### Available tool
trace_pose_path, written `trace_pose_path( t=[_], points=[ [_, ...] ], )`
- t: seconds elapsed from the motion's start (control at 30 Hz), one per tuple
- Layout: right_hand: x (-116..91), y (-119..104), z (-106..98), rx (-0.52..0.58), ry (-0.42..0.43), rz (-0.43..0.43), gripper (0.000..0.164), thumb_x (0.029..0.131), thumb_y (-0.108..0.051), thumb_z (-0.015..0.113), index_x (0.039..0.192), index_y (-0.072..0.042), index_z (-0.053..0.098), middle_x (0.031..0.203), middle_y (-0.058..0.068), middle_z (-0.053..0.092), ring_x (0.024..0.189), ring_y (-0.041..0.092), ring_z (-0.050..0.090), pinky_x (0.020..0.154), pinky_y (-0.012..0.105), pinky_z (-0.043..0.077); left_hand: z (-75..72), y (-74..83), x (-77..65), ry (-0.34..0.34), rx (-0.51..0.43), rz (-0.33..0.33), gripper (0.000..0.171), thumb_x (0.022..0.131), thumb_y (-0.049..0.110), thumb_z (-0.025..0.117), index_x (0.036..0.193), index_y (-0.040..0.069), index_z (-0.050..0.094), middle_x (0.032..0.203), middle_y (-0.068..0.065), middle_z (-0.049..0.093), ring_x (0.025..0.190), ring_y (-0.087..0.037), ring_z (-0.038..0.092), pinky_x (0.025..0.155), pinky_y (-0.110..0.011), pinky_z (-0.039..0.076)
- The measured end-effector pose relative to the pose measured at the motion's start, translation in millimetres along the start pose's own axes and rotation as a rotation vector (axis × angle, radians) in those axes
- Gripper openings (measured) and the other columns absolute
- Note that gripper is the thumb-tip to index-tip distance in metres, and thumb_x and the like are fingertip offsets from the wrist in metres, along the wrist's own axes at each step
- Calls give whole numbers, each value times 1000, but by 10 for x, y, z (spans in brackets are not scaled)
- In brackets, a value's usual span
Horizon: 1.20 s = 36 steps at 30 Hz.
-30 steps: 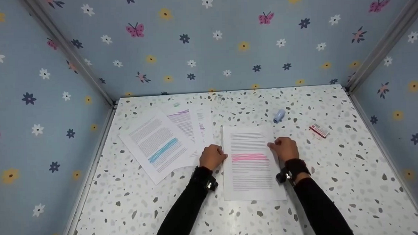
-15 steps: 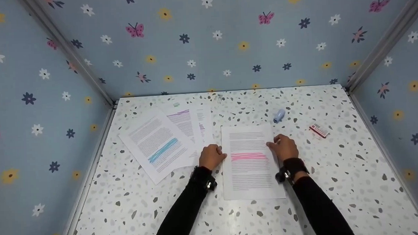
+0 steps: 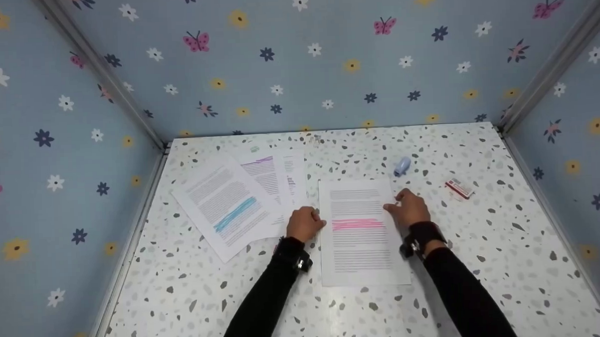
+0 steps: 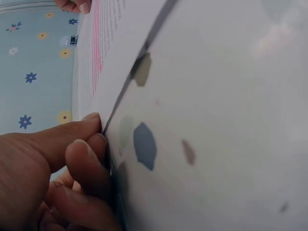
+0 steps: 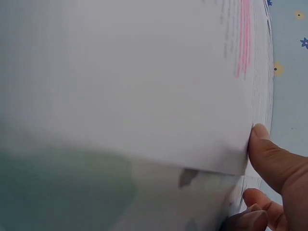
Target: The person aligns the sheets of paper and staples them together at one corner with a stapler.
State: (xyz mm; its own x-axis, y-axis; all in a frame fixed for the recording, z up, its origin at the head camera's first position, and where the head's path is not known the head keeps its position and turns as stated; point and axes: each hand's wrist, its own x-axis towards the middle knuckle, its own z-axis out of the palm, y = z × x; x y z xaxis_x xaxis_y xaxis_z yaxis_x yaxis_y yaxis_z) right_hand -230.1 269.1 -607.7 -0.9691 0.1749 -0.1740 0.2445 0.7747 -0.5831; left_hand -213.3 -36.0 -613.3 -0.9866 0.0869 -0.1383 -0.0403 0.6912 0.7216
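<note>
A printed sheet of paper [image 3: 360, 256] with a band of pink highlighting lies upright on the speckled table in front of me. My left hand [image 3: 304, 224] pinches its left edge, and in the left wrist view the thumb [image 4: 72, 137] lies on top with curled fingers beneath. At the opposite edge my right hand [image 3: 408, 209] pinches the sheet. The right wrist view shows that thumb [image 5: 272, 159] on the paper's edge and fingertips below it. Whether more sheets lie under this one, I cannot tell.
Several printed sheets [image 3: 221, 191] overlap in a fan at the left, with blue and purple highlighting. A small light-blue object [image 3: 402, 166] lies behind my right hand. Farther right is a small red-and-white box [image 3: 459, 188]. Flower-patterned walls [image 3: 296, 64] enclose the table [image 3: 493, 261].
Hands and sheet hold nearly the same place. The right hand's fingers have lifted slightly, and the sheet has shifted only a little.
</note>
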Motion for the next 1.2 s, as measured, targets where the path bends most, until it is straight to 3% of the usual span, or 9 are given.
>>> trace_pose_path(
  t=[0.4, 0.87, 1.07, 1.2],
  points=[
    [-12, -7, -2, -9, 7, -5, 42, 91, -33, 77, 114, -2, 59, 94, 16, 66, 80, 31, 59, 70, 41, 44, 4, 29, -4, 14, 20, 5, 25, 86, 16, 82, 71, 11, 62, 66, 3, 59, 57, -14, 51, 54, -28, 39],
    [5, -22, -30, -14, -31, -15, 43, 92, -33, 75, 114, -1, 58, 86, 13, 61, 74, 28, 55, 65, 38, 41, -24, 19, 2, -19, 16, -18, 24, 87, 18, 80, 71, 12, 63, 60, 5, 58, 50, -11, 52, 51, -27, 40],
    [0, -33, -41, -12, -38, -1, 43, 92, -33, 75, 114, -1, 57, 90, 14, 62, 78, 29, 57, 68, 38, 42, -39, 50, -15, -11, 23, -5, 29, 87, 17, 80, 67, 12, 60, 59, 5, 54, 53, -13, 49, 51, -28, 37],
    [-10, -23, -56, 18, -41, 5, 45, 94, -36, 72, 115, 1, 58, 103, 21, 65, 87, 33, 60, 75, 43, 46, -29, 55, -43, 1, 8, 15, 34, 89, 13, 77, 64, 13, 54, 58, 6, 50, 52, -11, 46, 50, -27, 35]
  ],
)
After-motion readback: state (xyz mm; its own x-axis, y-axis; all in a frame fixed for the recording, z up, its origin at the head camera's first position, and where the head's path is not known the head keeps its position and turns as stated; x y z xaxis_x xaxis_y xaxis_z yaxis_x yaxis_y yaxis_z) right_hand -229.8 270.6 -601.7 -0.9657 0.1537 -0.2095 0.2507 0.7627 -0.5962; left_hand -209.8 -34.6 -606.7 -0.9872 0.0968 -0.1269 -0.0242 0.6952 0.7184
